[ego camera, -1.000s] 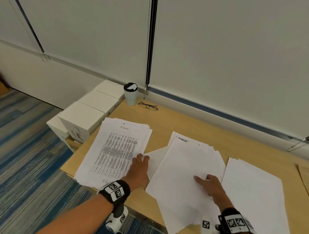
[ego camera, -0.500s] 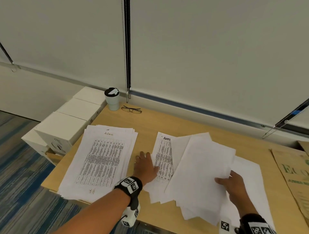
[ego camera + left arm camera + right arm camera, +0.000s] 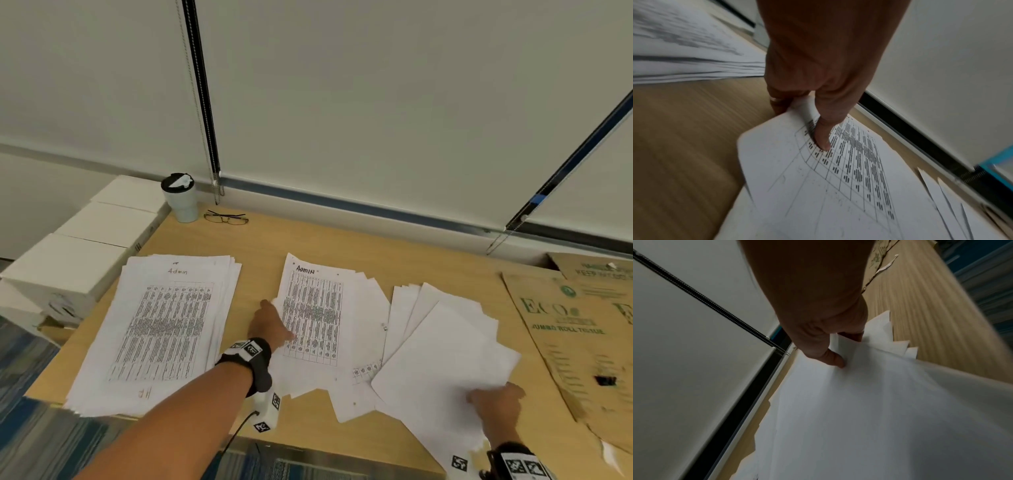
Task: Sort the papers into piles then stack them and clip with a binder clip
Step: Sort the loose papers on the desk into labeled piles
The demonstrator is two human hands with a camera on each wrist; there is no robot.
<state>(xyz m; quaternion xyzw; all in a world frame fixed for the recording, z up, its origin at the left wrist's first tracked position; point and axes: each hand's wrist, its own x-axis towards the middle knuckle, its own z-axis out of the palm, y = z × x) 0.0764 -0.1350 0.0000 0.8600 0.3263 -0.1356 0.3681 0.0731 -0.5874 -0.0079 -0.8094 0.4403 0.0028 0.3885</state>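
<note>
Papers [image 3: 313, 315] — underside fingers [image 3: 777, 104] wrist-view only

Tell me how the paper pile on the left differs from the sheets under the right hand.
The left pile of printed white paper shows a dense table headed "Admin"; the fanned blank white sheets show no print. The left pile lies untouched and fairly squared, while the blank sheets are splayed and pinched by the right hand. Both lie on the wooden table.
</note>
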